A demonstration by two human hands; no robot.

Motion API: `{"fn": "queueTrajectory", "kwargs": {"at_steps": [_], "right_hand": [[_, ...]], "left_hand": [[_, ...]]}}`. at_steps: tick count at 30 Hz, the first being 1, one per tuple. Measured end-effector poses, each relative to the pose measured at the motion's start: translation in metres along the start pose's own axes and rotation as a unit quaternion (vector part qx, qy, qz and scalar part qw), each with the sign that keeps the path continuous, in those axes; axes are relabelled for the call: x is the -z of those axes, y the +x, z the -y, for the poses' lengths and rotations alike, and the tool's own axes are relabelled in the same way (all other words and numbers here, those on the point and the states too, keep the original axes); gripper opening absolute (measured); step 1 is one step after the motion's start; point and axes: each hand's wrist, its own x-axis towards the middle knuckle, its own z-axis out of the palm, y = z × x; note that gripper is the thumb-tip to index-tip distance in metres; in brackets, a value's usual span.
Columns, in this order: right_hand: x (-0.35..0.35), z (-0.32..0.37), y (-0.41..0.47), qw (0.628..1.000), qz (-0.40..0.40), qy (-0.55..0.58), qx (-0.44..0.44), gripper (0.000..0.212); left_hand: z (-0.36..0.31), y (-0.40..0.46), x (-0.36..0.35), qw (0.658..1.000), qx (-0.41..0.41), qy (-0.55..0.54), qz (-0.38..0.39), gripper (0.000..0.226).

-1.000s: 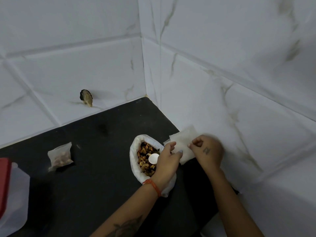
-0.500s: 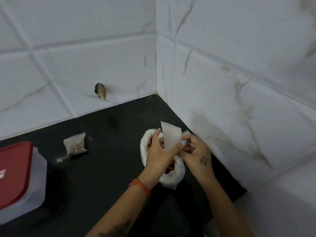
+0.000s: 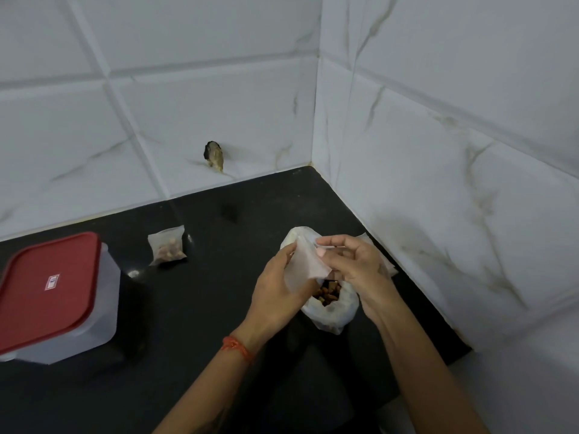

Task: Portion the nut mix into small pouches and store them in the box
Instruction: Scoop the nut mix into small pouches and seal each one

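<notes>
Left hand (image 3: 275,286) and right hand (image 3: 354,264) pinch empty small pouch (image 3: 305,261) above open nut mix bag (image 3: 329,303). Risk: pouch mouth stays stuck, bag gets knocked, nuts spill onto black counter (image 3: 203,292).

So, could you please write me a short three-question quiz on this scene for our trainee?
1. True or false: the box has its red lid on.
2. What do the left hand and right hand hold together? A) spoon B) empty pouch C) lid
3. Fill in: the filled pouch lies on the ___, between the box and the nut bag.

Key: 1 true; 2 B; 3 counter.
</notes>
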Motion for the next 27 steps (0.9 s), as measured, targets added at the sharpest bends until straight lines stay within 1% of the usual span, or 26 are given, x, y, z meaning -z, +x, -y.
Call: {"fn": "queueTrajectory", "kwargs": {"at_steps": [5, 8, 10, 12, 14, 16, 18, 20, 22, 23, 24, 25, 26, 27], "right_hand": [[-0.008, -0.004, -0.002, 1.000, -0.008, -0.007, -0.004, 0.020], [-0.010, -0.005, -0.003, 0.992, -0.017, -0.116, 0.047, 0.023], [-0.012, -0.003, -0.004, 0.976, -0.004, -0.206, 0.066, 0.024], [-0.012, -0.001, -0.005, 0.954, 0.015, -0.289, 0.083, 0.019], [-0.014, -0.001, -0.005, 0.939, 0.023, -0.326, 0.107, 0.013], [-0.015, -0.002, -0.006, 0.944, 0.014, -0.313, 0.102, 0.010], [-0.015, -0.006, -0.008, 0.950, 0.003, -0.298, 0.094, 0.017], [-0.015, -0.011, -0.010, 0.943, 0.010, -0.317, 0.101, 0.021], [-0.015, -0.015, -0.010, 0.944, 0.036, -0.314, 0.097, 0.015], [-0.012, -0.017, -0.010, 0.952, 0.042, -0.291, 0.088, 0.010], [-0.008, -0.017, -0.009, 0.961, 0.031, -0.263, 0.079, 0.009], [-0.002, -0.017, -0.007, 0.967, -0.002, -0.243, 0.075, 0.011], [0.005, -0.018, -0.004, 0.964, -0.048, -0.248, 0.083, 0.014], [0.012, -0.021, 0.000, 0.951, -0.095, -0.280, 0.096, 0.017]], "left_hand": [[0.003, -0.005, 0.010, 0.996, -0.043, 0.074, -0.005, 0.078], [0.005, -0.007, 0.013, 0.991, -0.068, 0.118, -0.008, 0.079], [0.005, -0.008, 0.013, 0.986, -0.089, 0.144, -0.011, 0.080], [0.006, -0.008, 0.014, 0.978, -0.114, 0.173, -0.006, 0.077], [0.008, -0.008, 0.016, 0.973, -0.133, 0.188, 0.000, 0.073], [0.011, -0.007, 0.018, 0.972, -0.141, 0.187, 0.002, 0.068], [0.014, -0.006, 0.021, 0.972, -0.141, 0.186, 0.014, 0.063], [0.018, -0.004, 0.024, 0.972, -0.137, 0.188, 0.032, 0.060], [0.023, -0.002, 0.025, 0.973, -0.126, 0.188, 0.046, 0.058], [0.025, -0.002, 0.026, 0.974, -0.120, 0.186, 0.049, 0.058], [0.027, -0.001, 0.026, 0.976, -0.112, 0.181, 0.049, 0.058], [0.028, -0.001, 0.027, 0.978, -0.106, 0.173, 0.048, 0.060], [0.030, 0.000, 0.028, 0.980, -0.100, 0.167, 0.048, 0.061], [0.031, 0.000, 0.030, 0.981, -0.096, 0.162, 0.048, 0.063]]}}
